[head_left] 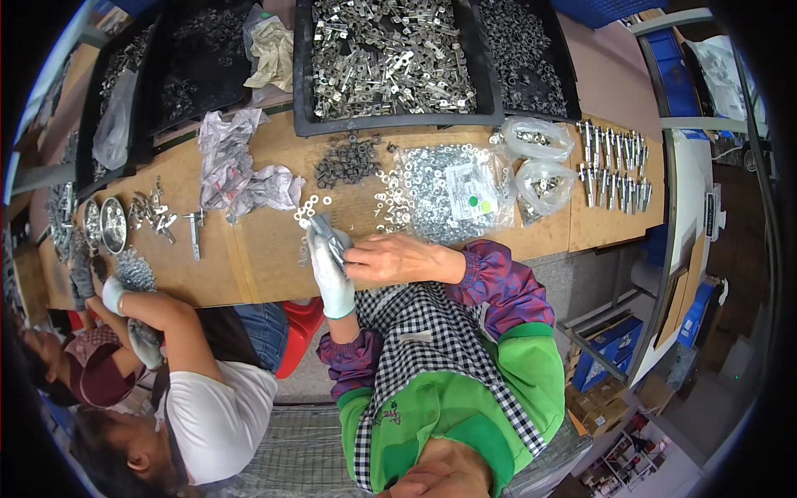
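Note:
In front of my chest, my left hand (332,278), in a white glove, is closed round a few slim grey metal parts (326,230) that stick out past its fingertips. My bare right hand (390,258) meets it from the right, fingers bent together against the near end of those parts. What the right fingertips pinch is hidden. Just beyond the glove lie several loose white washers (310,207) on the wooden table (274,257). Farther back is a pile of dark grey small rings (349,159). Right of it, a clear bag (432,187) lies among many pale washers.
A black tray (398,122) heaped with metal brackets stands at the back. Crumpled paper (241,170) lies left of the middle. Two knotted plastic bags (544,184) and rows of assembled bolts (614,170) sit at the right. A co-worker (216,390) works close at my left.

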Demonstrator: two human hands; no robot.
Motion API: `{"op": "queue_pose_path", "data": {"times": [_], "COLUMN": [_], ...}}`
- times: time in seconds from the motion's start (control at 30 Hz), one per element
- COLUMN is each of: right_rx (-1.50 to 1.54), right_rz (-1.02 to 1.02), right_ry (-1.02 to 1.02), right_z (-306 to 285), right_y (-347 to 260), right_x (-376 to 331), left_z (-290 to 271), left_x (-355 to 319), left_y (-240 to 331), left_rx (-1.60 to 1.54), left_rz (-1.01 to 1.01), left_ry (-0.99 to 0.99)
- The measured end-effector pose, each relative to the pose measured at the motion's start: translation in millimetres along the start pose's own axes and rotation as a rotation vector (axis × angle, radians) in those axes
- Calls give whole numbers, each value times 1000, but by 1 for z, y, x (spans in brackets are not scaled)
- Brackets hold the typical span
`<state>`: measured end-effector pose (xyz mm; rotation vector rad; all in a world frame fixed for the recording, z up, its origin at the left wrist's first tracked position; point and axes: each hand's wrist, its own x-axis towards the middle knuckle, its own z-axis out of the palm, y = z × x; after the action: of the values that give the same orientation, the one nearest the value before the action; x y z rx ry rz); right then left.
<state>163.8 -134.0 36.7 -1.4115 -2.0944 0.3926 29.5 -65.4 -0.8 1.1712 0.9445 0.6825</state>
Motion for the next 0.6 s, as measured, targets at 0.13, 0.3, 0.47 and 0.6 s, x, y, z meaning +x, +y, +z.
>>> {"op": "queue_pose_path", "data": {"times": [0.13, 0.3, 0.47, 0.6], "right_rx": [40, -5, -13, -143], "right_rz": [17, 153, 294, 327], "right_ry": [153, 231, 282, 189], "right_z": [0, 2, 8, 39], "right_y": [0, 14, 38, 58], "right_x": [1, -11, -4, 22], "left_z": [-5, -20, -35, -34], "left_x": [5, 4, 6, 8], "left_y": [-10, 1, 0, 3], "left_rx": [-244, -471, -503, -479], "left_rz": [-157, -251, -119, -98], "left_ry": [55, 9, 103, 123]}}
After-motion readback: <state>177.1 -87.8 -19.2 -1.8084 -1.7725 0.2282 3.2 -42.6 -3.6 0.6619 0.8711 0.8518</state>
